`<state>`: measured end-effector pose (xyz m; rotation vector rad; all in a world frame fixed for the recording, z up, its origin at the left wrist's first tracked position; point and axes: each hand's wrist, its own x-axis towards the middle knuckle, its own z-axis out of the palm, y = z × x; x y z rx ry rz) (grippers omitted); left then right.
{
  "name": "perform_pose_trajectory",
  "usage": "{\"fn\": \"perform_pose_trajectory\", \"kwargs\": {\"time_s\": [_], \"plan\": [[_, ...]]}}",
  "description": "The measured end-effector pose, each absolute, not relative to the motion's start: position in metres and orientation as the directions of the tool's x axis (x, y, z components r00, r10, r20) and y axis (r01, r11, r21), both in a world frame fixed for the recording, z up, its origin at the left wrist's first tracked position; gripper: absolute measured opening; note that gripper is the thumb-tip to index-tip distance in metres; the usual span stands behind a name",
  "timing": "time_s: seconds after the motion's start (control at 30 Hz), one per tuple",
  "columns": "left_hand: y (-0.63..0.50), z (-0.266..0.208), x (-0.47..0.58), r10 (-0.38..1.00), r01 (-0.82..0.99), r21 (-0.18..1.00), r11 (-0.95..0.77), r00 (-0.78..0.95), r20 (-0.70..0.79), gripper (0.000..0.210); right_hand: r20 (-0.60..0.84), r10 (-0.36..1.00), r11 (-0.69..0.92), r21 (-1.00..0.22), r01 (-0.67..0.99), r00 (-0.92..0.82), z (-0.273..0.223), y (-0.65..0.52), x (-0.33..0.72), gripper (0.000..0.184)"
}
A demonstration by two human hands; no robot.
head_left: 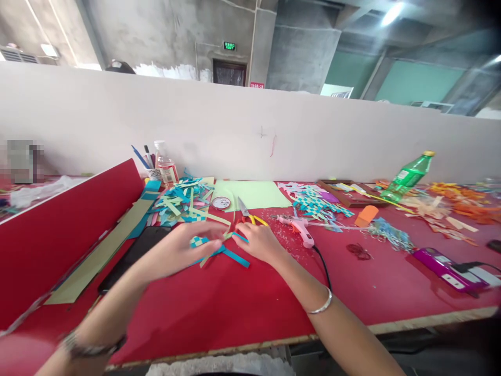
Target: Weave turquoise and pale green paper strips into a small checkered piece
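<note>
A small half-woven piece of blue and pale green paper strips [216, 251] lies on the red table between my hands. My left hand [183, 248] is over its left side, a little blurred, with thumb and fingers apart and nothing gripped. My right hand [256, 241] is at the piece's right side, its fingers bent down and closed on a blue strip; the fingertips are partly hidden. Just beyond the right hand lie scissors [254, 219] with yellow and orange handles, blades pointing away. A roll of tape [221, 202] lies beyond the left hand.
Loose strips [182, 201] are heaped at the back left, by a clear bottle [166, 164]. A pink glue gun [301, 230] with a black cord lies to the right, woven pieces [313, 203] behind it. Farther right are a green bottle [409, 177] and purple power strip [450, 269]. A phone [131, 258] lies left.
</note>
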<state>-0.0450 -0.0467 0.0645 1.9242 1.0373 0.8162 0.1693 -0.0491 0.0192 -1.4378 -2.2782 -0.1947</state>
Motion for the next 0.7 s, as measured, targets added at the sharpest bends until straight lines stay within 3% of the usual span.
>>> {"fn": "perform_pose_trajectory", "kwargs": {"time_s": [0.13,0.3,0.4,0.5,0.7], "plan": [[-0.020,0.034,-0.022,0.891,0.805,0.388,-0.448,0.370,0.261,0.046,0.536,0.792,0.529,-0.363,0.767,-0.293,0.018,-0.049,0.168,0.022],[0.000,0.006,-0.001,0.851,0.858,0.157,-0.489,0.429,0.304,0.039,0.579,0.789,0.550,-0.517,0.655,-0.205,0.016,-0.046,0.169,0.020],[0.011,0.001,0.002,0.803,0.835,0.133,-0.534,0.452,0.388,0.042,0.558,0.798,0.558,-0.540,0.630,-0.228,0.014,-0.043,0.170,0.019],[0.024,-0.002,0.003,0.797,0.797,0.178,-0.577,0.503,0.335,0.051,0.520,0.807,0.571,-0.567,0.594,-0.279,0.012,-0.041,0.172,0.018],[0.035,-0.003,0.006,0.793,0.772,0.221,-0.596,0.521,0.316,0.020,0.334,0.901,0.425,-0.806,0.411,-0.277,0.003,-0.036,0.174,0.019]]}}
